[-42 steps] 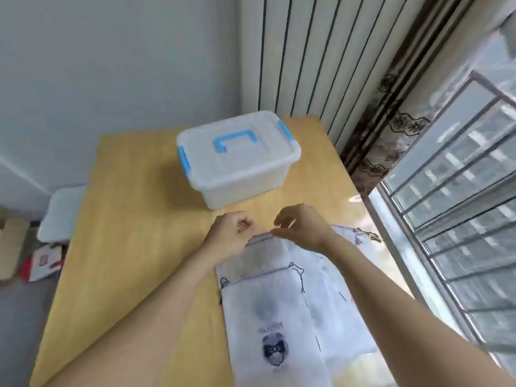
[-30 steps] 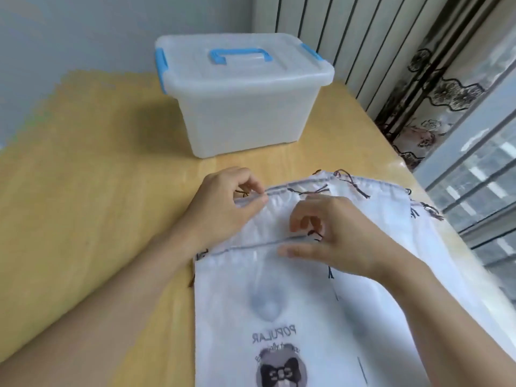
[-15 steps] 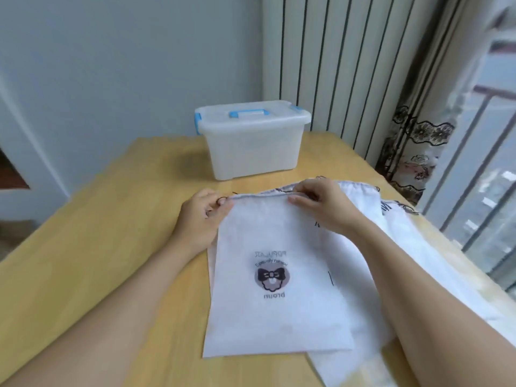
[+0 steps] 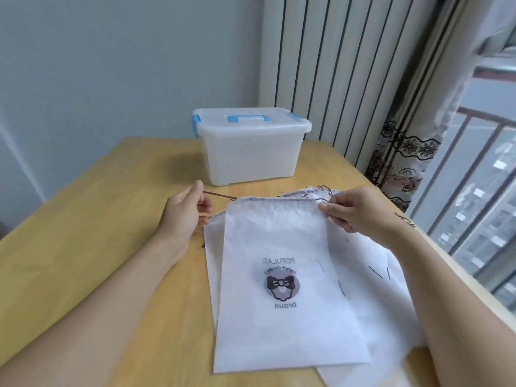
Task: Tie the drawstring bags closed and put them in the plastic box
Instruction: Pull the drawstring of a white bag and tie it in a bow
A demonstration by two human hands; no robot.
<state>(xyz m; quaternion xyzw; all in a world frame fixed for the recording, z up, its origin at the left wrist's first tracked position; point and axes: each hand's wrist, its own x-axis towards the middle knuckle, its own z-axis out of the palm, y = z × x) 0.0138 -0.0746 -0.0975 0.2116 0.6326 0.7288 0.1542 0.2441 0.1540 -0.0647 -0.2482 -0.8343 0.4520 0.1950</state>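
Wooden table (image 4: pixel 83 247), grey wall (image 4: pixel 111 65), striped white panel (image 4: pixel 335 65), patterned curtain (image 4: pixel 405 163) at right, window railing (image 4: pixel 474 177) beyond.

Both forearms are showing bare from elbow to wrist, no sleeves reaching into view, and the left hand (image 4: pixel 185 212) and right hand (image 4: pixel 356 209) are wearing no gloves.

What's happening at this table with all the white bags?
A person is working on the top bag of a small pile lying flat on the table. The left hand pinches the brown drawstring and draws it out sideways, while the right hand holds the bag's other top corner. The bag's mouth is not yet gathered. The plastic box stands behind, lid on.
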